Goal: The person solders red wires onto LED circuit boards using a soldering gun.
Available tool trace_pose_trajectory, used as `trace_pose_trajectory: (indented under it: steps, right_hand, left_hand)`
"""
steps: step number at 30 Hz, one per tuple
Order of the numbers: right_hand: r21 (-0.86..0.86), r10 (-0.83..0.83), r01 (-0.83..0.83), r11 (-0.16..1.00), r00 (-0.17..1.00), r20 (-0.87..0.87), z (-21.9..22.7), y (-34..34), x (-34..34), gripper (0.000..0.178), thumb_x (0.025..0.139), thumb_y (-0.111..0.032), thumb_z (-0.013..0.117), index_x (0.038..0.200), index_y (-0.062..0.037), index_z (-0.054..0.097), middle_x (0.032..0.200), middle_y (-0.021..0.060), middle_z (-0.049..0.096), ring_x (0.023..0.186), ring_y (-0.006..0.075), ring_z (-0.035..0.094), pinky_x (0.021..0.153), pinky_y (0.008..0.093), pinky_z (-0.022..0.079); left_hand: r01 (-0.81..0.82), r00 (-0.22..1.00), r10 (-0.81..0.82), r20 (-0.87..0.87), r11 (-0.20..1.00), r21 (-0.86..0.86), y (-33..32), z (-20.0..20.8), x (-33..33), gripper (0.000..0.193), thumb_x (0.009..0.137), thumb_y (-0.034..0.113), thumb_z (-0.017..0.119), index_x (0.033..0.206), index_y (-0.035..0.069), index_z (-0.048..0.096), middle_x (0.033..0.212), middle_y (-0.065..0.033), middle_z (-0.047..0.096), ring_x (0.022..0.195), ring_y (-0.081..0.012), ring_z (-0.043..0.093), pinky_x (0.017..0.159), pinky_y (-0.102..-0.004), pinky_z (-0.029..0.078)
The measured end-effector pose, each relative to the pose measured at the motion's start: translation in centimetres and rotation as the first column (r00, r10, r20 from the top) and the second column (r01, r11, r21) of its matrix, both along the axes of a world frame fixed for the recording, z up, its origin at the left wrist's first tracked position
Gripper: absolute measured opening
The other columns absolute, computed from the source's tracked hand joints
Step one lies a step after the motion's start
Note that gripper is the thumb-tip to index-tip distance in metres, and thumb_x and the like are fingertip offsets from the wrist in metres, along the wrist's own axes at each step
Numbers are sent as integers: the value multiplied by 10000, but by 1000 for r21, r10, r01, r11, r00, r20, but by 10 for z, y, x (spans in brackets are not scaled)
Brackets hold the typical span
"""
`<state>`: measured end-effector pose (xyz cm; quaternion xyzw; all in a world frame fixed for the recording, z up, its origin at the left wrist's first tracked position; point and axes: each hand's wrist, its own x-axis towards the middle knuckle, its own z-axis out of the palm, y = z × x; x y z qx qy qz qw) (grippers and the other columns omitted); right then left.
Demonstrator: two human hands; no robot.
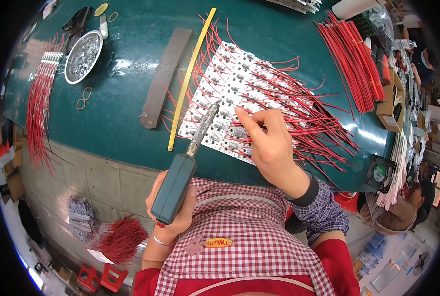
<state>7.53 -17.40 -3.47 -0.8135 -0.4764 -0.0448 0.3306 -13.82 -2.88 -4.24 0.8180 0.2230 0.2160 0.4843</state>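
Observation:
My left hand (pixel 183 212) is wrapped round the dark teal handle of a soldering gun (pixel 173 185). Its long metal barrel slants up and right, with the tip over a sheet of white circuit boards (pixel 220 89). Above the right half of that sheet is my right hand (pixel 269 138), its index finger reaching toward the iron's tip and the other fingers curled in. Whatever these fingers pinch is hidden. Red and black wires (pixel 323 128) fan out rightward from the boards, some passing under my right hand. Thin red wires also stick out along the sheet's left edge.
Left of the boards lie a yellow strip (pixel 192 74) and a grey-brown bar (pixel 165 79). Farther left are a metal bowl (pixel 84 56) of silvery scraps and a wired board bundle (pixel 42 103). Bundled red wires (pixel 353 64) occupy the far right. Another person (pixel 397 207) sits at right.

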Motion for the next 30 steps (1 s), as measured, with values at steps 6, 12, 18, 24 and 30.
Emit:
trace_pose_trajectory:
  steps: [6,12,18,24,30]
  right_hand:
    - [-86,-21,21,996,1000,-5,-8,1,-7,598,638,151,632,1204,-34,678,847,85,532,689,239,580,543,373,464]
    - [-59,-49,49,997,999,-5,-13,4,-6,582,602,143,658,1152,-43,704,877,82,564,691,230,594,547,356,490]
    - [-18,-41,42,999,998,38,-14,8,-6,559,577,139,637,1104,-31,720,867,79,569,738,242,596,571,358,497]
    - [-10,-25,25,1000,999,43,-16,6,-5,519,566,138,624,1057,-6,711,806,76,563,713,244,583,550,373,474]
    - [25,-11,11,1000,1000,5,-17,6,-4,516,567,144,616,1052,-7,705,817,82,566,711,250,585,553,373,477]
  left_hand:
    - [-17,1000,17,-9,999,-44,-2,4,-1,280,774,-10,764,1040,-55,691,1006,-181,691,795,-280,700,700,-333,561]
    - [30,1000,-30,-2,999,-45,1,5,0,273,780,-7,763,1039,-59,694,1031,-188,693,825,-286,708,714,-335,565]
    - [56,992,-65,-107,995,-84,-1,11,-5,260,775,-28,741,1028,-63,697,1042,-192,697,854,-299,712,725,-340,569]
    - [86,992,-94,-86,993,-83,0,17,1,244,762,-47,725,1004,-65,691,1004,-183,692,832,-294,705,713,-334,563]
    - [35,993,-47,-104,994,-108,-2,25,11,198,746,-62,716,942,-58,684,937,-162,677,770,-271,684,669,-323,545]
